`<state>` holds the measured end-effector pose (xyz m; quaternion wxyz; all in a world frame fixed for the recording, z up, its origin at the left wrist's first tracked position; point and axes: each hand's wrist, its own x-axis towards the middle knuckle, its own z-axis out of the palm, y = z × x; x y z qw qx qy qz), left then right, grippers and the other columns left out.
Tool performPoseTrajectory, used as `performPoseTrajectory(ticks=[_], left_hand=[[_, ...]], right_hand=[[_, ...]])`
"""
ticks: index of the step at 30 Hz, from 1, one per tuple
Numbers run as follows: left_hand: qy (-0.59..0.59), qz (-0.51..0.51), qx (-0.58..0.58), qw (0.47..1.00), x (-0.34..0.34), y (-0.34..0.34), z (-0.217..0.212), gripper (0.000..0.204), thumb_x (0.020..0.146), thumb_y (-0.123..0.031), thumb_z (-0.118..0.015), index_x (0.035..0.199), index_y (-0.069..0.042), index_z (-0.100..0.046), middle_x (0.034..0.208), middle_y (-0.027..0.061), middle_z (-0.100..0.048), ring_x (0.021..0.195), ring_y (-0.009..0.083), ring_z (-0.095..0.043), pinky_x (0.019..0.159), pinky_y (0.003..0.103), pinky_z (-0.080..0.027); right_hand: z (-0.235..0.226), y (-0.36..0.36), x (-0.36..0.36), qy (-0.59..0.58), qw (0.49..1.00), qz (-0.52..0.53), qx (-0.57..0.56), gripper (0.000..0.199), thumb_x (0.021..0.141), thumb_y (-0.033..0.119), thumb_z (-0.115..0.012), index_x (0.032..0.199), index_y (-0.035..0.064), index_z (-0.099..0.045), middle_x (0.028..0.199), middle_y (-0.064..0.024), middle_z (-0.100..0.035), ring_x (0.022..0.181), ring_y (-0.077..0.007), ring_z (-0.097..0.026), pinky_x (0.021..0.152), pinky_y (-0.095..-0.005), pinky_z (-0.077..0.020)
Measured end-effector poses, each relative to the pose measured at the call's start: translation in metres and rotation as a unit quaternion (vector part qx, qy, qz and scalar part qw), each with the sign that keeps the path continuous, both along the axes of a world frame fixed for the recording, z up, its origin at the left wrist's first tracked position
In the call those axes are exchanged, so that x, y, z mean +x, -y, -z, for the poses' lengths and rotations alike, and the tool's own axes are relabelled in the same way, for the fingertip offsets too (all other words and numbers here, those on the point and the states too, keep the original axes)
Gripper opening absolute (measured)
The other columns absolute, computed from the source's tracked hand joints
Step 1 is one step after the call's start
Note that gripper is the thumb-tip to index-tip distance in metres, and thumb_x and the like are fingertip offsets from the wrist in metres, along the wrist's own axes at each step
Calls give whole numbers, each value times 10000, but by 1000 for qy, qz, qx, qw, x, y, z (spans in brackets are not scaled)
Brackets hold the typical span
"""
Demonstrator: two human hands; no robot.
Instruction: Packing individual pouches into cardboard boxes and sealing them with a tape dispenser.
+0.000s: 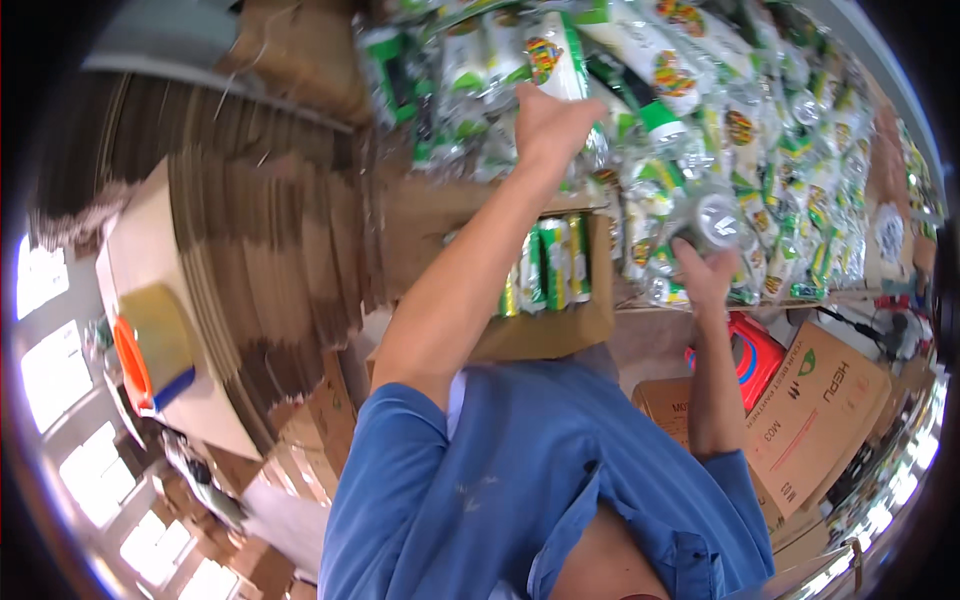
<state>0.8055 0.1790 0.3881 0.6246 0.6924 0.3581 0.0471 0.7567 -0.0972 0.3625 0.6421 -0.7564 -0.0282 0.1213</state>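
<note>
My left hand (pixel 555 125) reaches over the far pile, its fingers closed about a white-and-green plastic-wrapped roll (pixel 556 58) with a colourful print. My right hand (pixel 706 275) grips a clear-wrapped cylinder (pixel 715 222), its round grey end turned up. Around both hands spreads a heap of similar wrapped rolls (pixel 740 130) in white, green and black. Nearer to me, below my left forearm, an open cardboard box (pixel 545 342) holds several such rolls standing side by side. My left forearm hides part of that box.
Tall stacks of flattened cardboard (pixel 275 250) stand at the left, with a yellow-and-orange object (pixel 150 345) on their side. A brown carton (pixel 815 410) and a red-and-blue package (pixel 752 360) lie to the right. Another brown box (pixel 300 60) sits at the far left.
</note>
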Motion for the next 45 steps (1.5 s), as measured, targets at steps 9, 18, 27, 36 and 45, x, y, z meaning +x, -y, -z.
performPoseTrajectory(ticks=[9, 18, 27, 36, 45], left_hand=[[-39, -48, -161, 985, -288, -117, 29, 449, 741, -110, -669, 1161, 11, -565, 964, 82, -649, 836, 181, -625, 751, 322, -506], [-22, -128, -281, 951, -342, -73, 155, 362, 754, -57, -595, 1111, -1, -604, 918, 78, -648, 852, 177, -600, 754, 303, -485], [53, -52, -308, 948, -338, -58, 159, 590, 764, -29, -546, 1348, -26, -463, 1153, 50, -560, 1048, 171, -525, 949, 309, -427], [-34, 276, 347, 896, -318, -68, -39, 647, 734, -149, -694, 1335, -24, -489, 1188, 208, -580, 1056, 348, -588, 883, 412, -499], [16, 133, 325, 936, -324, -34, 91, 640, 912, -275, -586, 1389, 75, -343, 1301, 322, -481, 1098, 482, -552, 866, 504, -514]], right_hand=[[-16, -180, -87, 428, 670, -595, -119, 115, 701, 128, -644, 816, 130, -644, 842, 5, -587, 942, -214, -562, 967, -377, -404], [69, -213, -139, 460, 636, -603, -142, 134, 739, 116, -625, 846, 41, -651, 907, -62, -603, 1095, -263, -519, 1083, -426, -359], [100, -226, -150, 6, 821, -410, -397, 427, 932, 373, -575, 902, -48, -642, 712, -293, -632, 708, -483, -639, 648, -536, -527], [-84, -194, -125, 394, 786, -393, -270, 434, 800, 129, -693, 1183, -11, -544, 1151, -252, -586, 1122, -405, -553, 920, -487, -453], [98, -170, -162, -51, 893, -245, -374, 576, 791, 183, -696, 1222, -79, -419, 1224, -319, -493, 1129, -473, -490, 1023, -456, -392]])
